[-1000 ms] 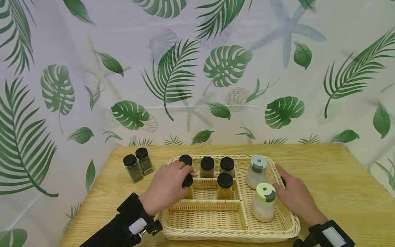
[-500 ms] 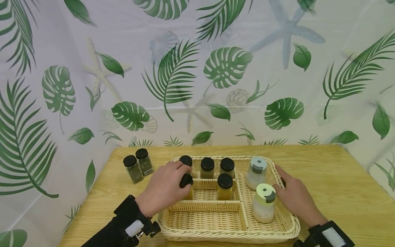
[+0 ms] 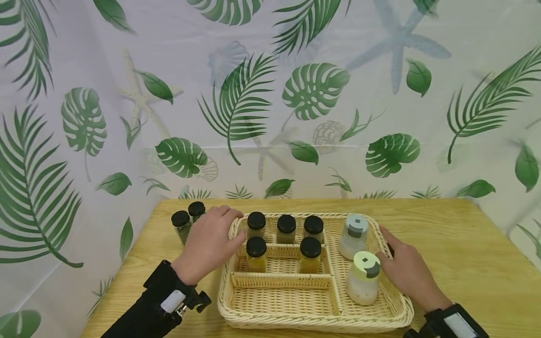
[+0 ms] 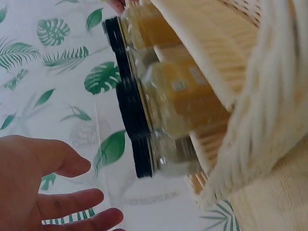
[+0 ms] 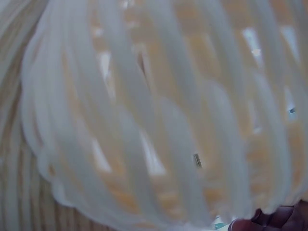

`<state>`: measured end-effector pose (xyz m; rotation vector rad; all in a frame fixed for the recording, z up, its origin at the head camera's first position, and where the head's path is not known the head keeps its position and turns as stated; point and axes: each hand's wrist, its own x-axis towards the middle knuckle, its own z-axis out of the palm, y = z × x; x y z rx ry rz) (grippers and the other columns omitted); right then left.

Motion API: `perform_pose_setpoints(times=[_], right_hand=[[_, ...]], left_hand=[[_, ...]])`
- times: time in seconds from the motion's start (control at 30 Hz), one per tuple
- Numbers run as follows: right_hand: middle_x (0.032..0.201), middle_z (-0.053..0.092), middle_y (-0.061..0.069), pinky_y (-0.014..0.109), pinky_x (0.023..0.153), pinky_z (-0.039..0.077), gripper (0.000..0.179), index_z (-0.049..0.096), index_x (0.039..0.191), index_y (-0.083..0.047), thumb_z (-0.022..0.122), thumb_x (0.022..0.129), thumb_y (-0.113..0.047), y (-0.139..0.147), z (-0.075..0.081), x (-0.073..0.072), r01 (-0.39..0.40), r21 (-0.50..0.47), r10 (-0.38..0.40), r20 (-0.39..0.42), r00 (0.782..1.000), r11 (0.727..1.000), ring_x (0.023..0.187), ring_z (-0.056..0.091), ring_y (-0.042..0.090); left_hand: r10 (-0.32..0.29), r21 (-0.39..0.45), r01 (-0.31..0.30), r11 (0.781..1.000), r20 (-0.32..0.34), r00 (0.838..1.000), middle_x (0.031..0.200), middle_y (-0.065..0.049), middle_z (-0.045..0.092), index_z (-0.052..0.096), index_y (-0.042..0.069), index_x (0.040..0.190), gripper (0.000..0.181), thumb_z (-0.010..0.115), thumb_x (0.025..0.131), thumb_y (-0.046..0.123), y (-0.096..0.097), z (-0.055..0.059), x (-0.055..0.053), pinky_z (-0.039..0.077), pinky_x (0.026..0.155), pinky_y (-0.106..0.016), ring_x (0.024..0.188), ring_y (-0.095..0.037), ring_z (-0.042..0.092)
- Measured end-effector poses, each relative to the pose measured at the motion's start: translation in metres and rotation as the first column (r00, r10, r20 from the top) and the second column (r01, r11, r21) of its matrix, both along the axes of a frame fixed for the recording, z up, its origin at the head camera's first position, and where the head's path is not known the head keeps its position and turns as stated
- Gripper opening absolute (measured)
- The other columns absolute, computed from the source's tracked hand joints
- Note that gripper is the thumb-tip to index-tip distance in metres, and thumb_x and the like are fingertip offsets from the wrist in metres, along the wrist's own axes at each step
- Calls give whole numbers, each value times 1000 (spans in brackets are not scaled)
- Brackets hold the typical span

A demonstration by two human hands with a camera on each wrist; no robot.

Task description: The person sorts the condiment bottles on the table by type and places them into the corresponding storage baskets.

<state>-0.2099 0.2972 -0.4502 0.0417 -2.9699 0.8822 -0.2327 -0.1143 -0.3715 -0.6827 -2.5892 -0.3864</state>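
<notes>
My left hand (image 3: 211, 241) is off the jars, just outside the left rim of a divided wicker basket (image 3: 313, 324); the left wrist view shows its fingers loosely extended with nothing between them. Nearest it in the basket stands a black-capped spice jar with yellow contents (image 3: 256, 263) in the middle compartment. A similar yellow jar (image 3: 310, 264) is at that compartment's right end. Three black-capped jars (image 3: 286, 231) stand in the back compartment. On the right side my right hand (image 3: 407, 270) grips the basket's rim; the wicker fills most of the right wrist view.
Two dark-filled, black-capped jars (image 3: 182, 225) stand on the wooden table (image 3: 469, 244) at the back left, partly behind my left hand. In the basket's right compartment are two white shakers, one with a grey-blue lid (image 3: 354, 234), one with a yellow-green lid (image 3: 363, 281).
My left hand has let go of the front-left yellow jar and moved left, out past the basket's rim towards the two jars on the table. My right hand stays on the basket.
</notes>
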Motion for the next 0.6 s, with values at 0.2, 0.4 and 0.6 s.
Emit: perform_pose_setpoints(times=[0.2, 0.4, 0.6], right_hand=[[130, 49, 33, 31, 43, 34, 66, 14, 152, -4, 46, 96, -16, 1, 0, 2, -2, -4, 2, -10, 1000, 1000, 44, 39, 15], [133, 45, 34, 31, 46, 35, 66, 14, 152, -3, 47, 96, -17, -1, 0, 0, -8, 4, 8, -9, 1000, 1000, 51, 45, 16], [135, 42, 35, 31, 47, 36, 66, 13, 152, -4, 46, 97, -17, 0, 0, -1, -12, 7, 12, -8, 1000, 1000, 54, 46, 17]], left_hand=[[64, 18, -63, 998, -34, 997, 102, -11, 65, 70, 8, 102, 25, 63, 85, 25, -19, -6, -15, 51, 70, -44, 93, -27, 57], [138, 57, -137, 989, -15, 990, 101, -14, 65, 70, 4, 102, 26, 63, 84, 21, -41, -11, -29, 50, 69, -47, 91, -30, 56], [198, 64, -198, 978, 15, 980, 101, -18, 64, 69, 1, 105, 28, 63, 82, 17, -57, -14, -40, 48, 66, -50, 88, -32, 56]])
